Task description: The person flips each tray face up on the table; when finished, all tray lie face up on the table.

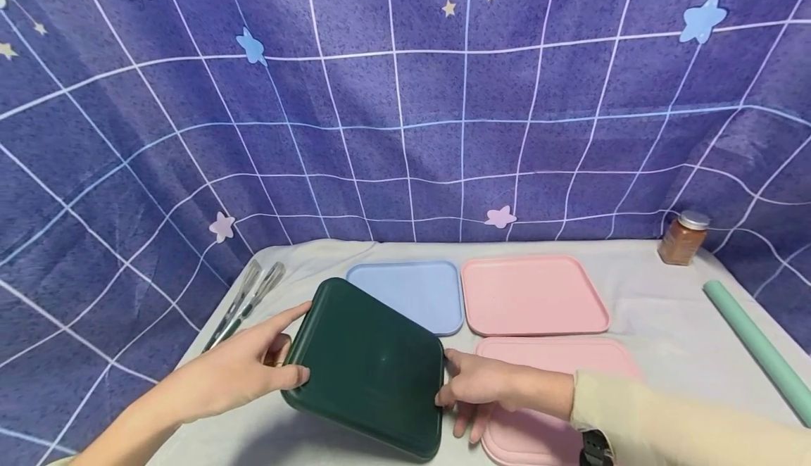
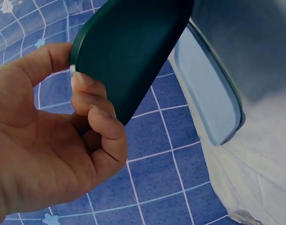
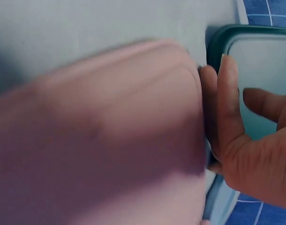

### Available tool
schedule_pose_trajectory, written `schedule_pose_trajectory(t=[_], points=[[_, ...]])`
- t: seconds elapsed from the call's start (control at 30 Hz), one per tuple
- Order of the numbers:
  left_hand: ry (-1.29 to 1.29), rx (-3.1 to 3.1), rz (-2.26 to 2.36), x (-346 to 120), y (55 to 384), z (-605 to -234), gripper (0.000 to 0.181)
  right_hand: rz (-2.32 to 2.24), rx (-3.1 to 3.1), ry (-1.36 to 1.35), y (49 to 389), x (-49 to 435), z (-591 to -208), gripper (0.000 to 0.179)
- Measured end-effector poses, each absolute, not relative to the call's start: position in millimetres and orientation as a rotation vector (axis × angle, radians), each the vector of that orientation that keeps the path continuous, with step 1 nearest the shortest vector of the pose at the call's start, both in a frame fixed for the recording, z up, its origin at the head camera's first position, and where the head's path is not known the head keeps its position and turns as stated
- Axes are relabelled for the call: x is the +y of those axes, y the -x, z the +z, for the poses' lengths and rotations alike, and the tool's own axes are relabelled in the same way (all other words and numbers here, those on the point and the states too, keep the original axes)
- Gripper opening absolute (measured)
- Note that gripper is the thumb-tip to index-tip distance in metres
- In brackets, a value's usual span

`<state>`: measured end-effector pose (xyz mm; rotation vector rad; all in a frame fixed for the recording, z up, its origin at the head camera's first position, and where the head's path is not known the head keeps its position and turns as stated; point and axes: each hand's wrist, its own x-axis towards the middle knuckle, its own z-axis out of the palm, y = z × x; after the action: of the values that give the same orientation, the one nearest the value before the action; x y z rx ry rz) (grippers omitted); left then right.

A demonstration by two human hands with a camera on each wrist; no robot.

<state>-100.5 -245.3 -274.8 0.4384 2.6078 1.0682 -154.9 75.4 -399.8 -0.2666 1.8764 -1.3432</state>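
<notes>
A dark green tray [image 1: 374, 367] is held tilted above the table, its flat face toward the head camera. My left hand [image 1: 253, 360] grips its left edge, thumb on the near face and fingers reaching behind; the left wrist view shows these fingers curled at the rim. On the opposite edge, my right hand [image 1: 478, 385] pinches the rim with thumb and index finger, while its other fingers hang below. Behind the green tray lies a blue tray [image 1: 412, 286], partly covered by it. Under my right forearm is a pink tray [image 1: 557, 353], partly hidden.
A second pink tray [image 1: 535, 297] lies beside the blue one. Metal tongs [image 1: 247, 304] rest at the left edge of the white-covered table. At right are a brown-filled jar [image 1: 683, 238] and a mint-green roll [image 1: 757, 346]. A blue grid-patterned curtain [image 1: 431, 100] surrounds the table.
</notes>
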Motion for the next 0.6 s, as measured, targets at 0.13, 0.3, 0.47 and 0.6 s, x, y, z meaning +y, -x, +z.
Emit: schedule_pose_trajectory(t=[0.13,0.3,0.47,0.6], points=[[-0.453,2.663,1.036,-240,99,-272,0.089,-1.219,1.940,0.276,160,80,-383,0.073],[-0.437,2.742,0.978,-235,98,-268,0.083,-1.116,2.050,0.310,172,66,-342,0.090],[-0.445,2.783,0.965,-230,97,-267,0.081,-1.054,2.128,0.382,186,31,-296,0.088],[-0.416,2.819,0.948,-227,93,-269,0.075,-0.984,2.190,0.422,193,-2,-263,0.084]])
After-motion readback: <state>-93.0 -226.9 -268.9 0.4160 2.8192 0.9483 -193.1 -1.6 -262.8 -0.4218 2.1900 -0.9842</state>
